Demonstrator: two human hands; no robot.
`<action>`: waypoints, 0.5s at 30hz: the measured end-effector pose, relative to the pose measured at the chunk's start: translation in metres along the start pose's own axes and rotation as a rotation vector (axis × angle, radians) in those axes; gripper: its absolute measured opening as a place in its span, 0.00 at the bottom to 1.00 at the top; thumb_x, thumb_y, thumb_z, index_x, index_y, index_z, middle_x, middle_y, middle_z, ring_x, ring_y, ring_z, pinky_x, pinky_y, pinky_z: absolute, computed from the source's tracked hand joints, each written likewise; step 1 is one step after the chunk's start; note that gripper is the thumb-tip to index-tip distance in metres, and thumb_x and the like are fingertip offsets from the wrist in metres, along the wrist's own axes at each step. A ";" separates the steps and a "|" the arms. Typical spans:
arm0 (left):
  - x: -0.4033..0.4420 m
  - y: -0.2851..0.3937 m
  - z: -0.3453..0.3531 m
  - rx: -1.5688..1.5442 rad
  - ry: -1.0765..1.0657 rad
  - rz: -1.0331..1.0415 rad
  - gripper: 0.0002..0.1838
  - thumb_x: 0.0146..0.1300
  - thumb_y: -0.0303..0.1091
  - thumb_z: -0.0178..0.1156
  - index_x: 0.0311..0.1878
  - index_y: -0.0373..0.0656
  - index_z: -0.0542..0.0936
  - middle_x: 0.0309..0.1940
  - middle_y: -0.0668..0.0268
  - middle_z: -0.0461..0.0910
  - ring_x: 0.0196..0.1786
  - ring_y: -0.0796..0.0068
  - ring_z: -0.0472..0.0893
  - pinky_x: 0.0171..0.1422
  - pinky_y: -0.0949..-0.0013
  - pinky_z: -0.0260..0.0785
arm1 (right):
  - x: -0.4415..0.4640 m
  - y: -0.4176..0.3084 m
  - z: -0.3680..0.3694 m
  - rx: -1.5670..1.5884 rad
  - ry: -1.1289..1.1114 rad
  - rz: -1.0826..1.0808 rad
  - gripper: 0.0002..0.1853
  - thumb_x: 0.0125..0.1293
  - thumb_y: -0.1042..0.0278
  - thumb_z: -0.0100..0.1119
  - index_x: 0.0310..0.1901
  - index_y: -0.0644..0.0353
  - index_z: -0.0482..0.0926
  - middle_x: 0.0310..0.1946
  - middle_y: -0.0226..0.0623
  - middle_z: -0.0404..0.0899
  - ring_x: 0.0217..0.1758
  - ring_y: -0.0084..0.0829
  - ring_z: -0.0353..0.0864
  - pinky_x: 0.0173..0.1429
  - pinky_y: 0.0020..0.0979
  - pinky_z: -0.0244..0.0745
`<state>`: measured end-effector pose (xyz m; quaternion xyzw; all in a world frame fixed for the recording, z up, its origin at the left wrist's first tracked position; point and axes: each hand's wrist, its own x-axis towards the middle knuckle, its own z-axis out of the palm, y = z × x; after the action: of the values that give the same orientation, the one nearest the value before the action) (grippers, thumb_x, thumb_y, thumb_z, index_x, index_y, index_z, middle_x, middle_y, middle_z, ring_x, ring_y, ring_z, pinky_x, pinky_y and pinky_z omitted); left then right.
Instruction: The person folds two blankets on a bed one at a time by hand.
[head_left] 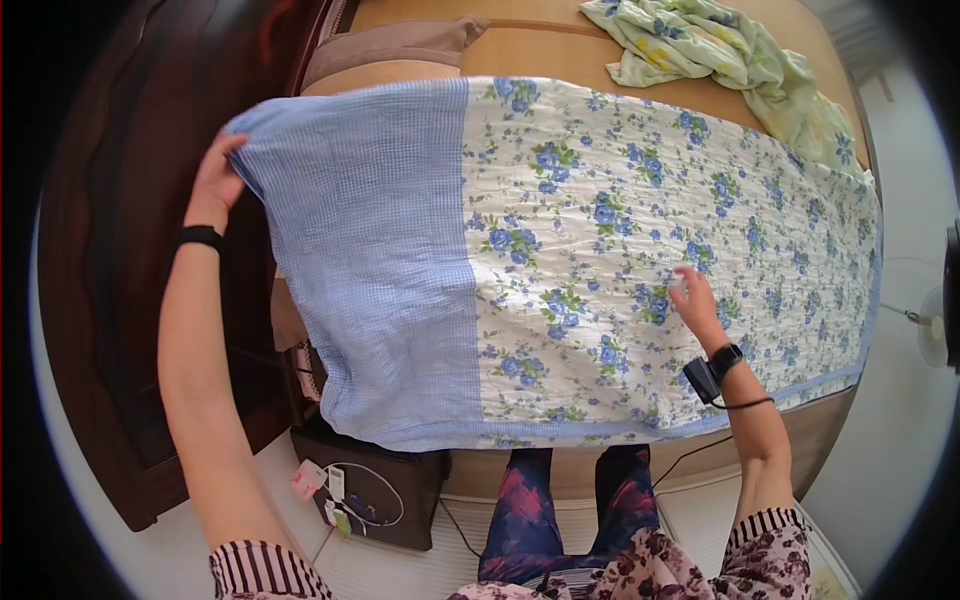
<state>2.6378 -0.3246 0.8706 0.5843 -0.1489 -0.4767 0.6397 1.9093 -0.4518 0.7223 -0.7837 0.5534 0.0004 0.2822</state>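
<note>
A quilt point(600, 260) with blue flowers on white and a blue checked band point(370, 220) lies spread over the bed. At its upper left corner, my left hand point(218, 172) grips the blue edge, the fingers closed over the cloth and that corner pulled outward. My right hand point(694, 300) is over the flowered part, its visible fingers slightly bent and apart with nothing between them. Whether it touches the cloth, I cannot tell. The quilt's front edge hangs over the near side of the bed.
Across the bed's far side lie a crumpled green floral cloth point(700, 45) and a brown pillow point(390, 50). A dark wooden wardrobe point(120, 250) stands at left. Below the quilt is a dark box point(400, 490) with a white cable. A fan point(935, 325) is at right.
</note>
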 end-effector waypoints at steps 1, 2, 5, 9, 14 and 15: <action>0.016 0.009 -0.016 0.041 0.044 0.067 0.17 0.54 0.22 0.53 0.49 0.35 0.72 0.45 0.61 0.75 0.48 0.66 0.74 0.58 0.64 0.64 | 0.003 -0.018 -0.002 -0.059 0.042 -0.068 0.23 0.53 0.64 0.61 0.52 0.53 0.70 0.52 0.52 0.69 0.53 0.46 0.70 0.54 0.39 0.67; 0.034 0.015 -0.029 0.083 0.087 0.135 0.16 0.54 0.21 0.52 0.49 0.36 0.72 0.45 0.61 0.75 0.48 0.66 0.74 0.57 0.64 0.65 | 0.005 -0.032 0.003 -0.057 -0.008 -0.059 0.28 0.51 0.64 0.63 0.55 0.51 0.67 0.57 0.54 0.61 0.58 0.50 0.63 0.59 0.40 0.63; 0.074 0.001 -0.044 0.345 0.322 0.189 0.27 0.57 0.29 0.56 0.59 0.34 0.62 0.55 0.57 0.68 0.58 0.63 0.66 0.64 0.64 0.56 | 0.004 -0.061 0.036 -0.068 -0.090 -0.206 0.37 0.49 0.61 0.65 0.62 0.45 0.61 0.63 0.60 0.50 0.66 0.56 0.52 0.65 0.44 0.56; 0.070 -0.044 -0.062 1.392 0.815 0.285 0.35 0.51 0.42 0.61 0.59 0.31 0.64 0.55 0.46 0.68 0.60 0.55 0.67 0.62 0.62 0.60 | 0.010 -0.117 0.077 -0.330 -0.068 0.002 0.40 0.50 0.58 0.66 0.65 0.41 0.57 0.67 0.56 0.42 0.67 0.63 0.44 0.63 0.58 0.51; -0.057 -0.172 -0.014 1.489 0.415 0.412 0.26 0.48 0.44 0.66 0.43 0.34 0.73 0.41 0.49 0.74 0.43 0.55 0.74 0.49 0.60 0.67 | -0.007 -0.131 0.099 -0.187 0.002 -0.197 0.35 0.53 0.63 0.62 0.63 0.46 0.58 0.66 0.56 0.43 0.67 0.63 0.43 0.62 0.56 0.52; -0.087 -0.199 -0.008 1.497 0.393 0.465 0.28 0.48 0.46 0.66 0.43 0.33 0.72 0.41 0.49 0.73 0.45 0.55 0.72 0.51 0.61 0.65 | -0.012 -0.127 0.094 -0.115 0.041 -0.249 0.33 0.53 0.65 0.62 0.61 0.49 0.60 0.65 0.56 0.45 0.67 0.62 0.46 0.62 0.55 0.53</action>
<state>2.5138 -0.2240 0.7231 0.8849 -0.4311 0.0063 0.1761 2.0444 -0.3707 0.7035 -0.8611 0.4565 -0.0189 0.2232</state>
